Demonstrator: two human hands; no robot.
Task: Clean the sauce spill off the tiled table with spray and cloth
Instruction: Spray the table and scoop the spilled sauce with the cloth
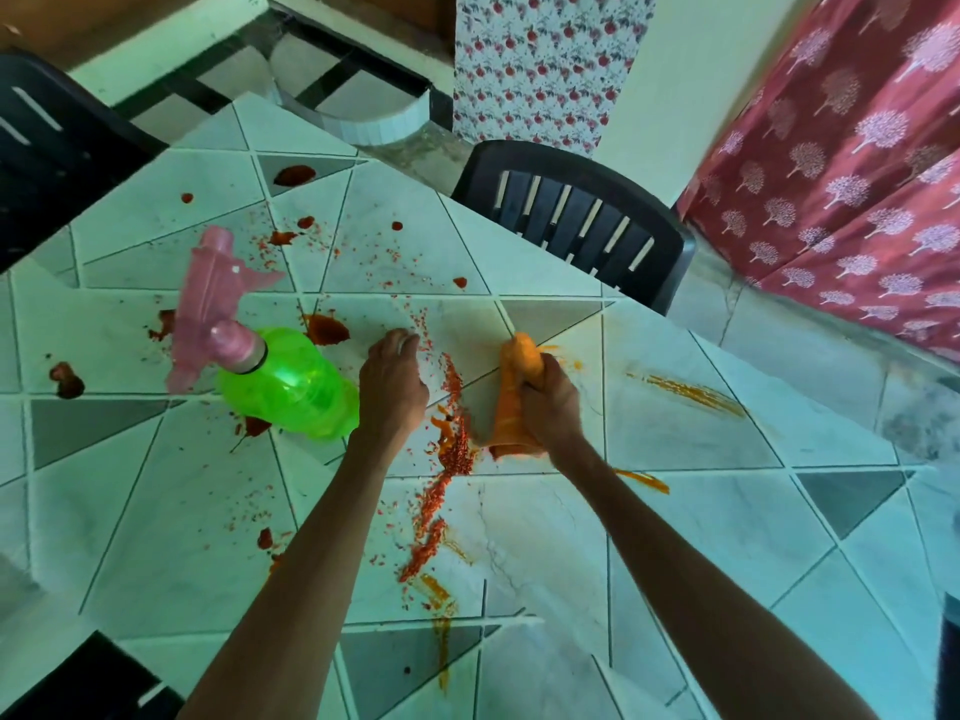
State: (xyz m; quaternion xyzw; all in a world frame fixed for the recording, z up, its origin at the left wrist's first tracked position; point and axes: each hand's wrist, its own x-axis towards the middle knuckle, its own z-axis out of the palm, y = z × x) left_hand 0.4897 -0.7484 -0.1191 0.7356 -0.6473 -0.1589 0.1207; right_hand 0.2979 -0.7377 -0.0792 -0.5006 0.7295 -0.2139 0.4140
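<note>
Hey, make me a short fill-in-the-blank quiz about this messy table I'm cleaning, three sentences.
1. The right hand grips an ____ cloth.
2. The bottle has a green body and a ____ spray head.
3. The left hand rests on the table, between the bottle and a line of red ____.

Missing words: orange; pink; sauce.

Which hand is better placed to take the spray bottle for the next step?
Left. The left hand rests on the table beside the bottle and seems to hold nothing. The right hand grips the cloth and is farther from it.
</note>
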